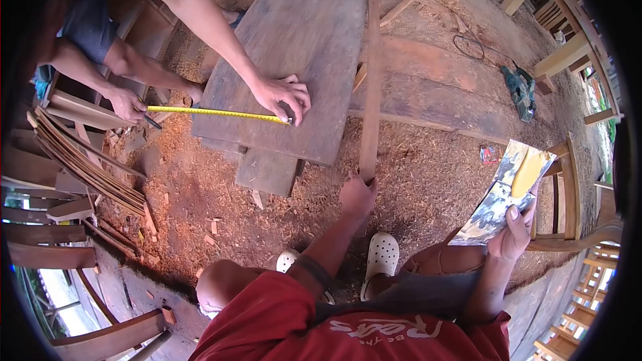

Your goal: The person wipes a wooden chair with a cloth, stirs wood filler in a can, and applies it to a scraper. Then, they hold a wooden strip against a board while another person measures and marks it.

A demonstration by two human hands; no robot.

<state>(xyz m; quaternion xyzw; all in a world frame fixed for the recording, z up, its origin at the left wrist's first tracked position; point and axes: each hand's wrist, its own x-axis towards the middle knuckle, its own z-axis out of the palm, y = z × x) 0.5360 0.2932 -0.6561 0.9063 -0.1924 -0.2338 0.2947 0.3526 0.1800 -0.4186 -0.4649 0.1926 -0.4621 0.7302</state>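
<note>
My left hand (pixel 358 195) is closed around the near end of a long, narrow wooden strip (pixel 371 87), which runs away from me past the edge of a wide dark plank. In my right hand (pixel 513 232) is a thin, flat board (pixel 493 199) smeared with grey, black and white, with a smooth yellow patch on its upper part. To the left, another person's hands (pixel 284 99) stretch a yellow tape measure (pixel 217 113) across the end of the wide plank (pixel 294 47). That person's other hand also grips a dark, thin tool.
A green power tool (pixel 519 92) with a dark cord lies on the ground at right. Curved wooden strips (pixel 93 160) are stacked at left. Wooden chair frames (pixel 568 187) stand at right. Shavings cover the ground around my feet, and a block (pixel 267 170) supports the plank.
</note>
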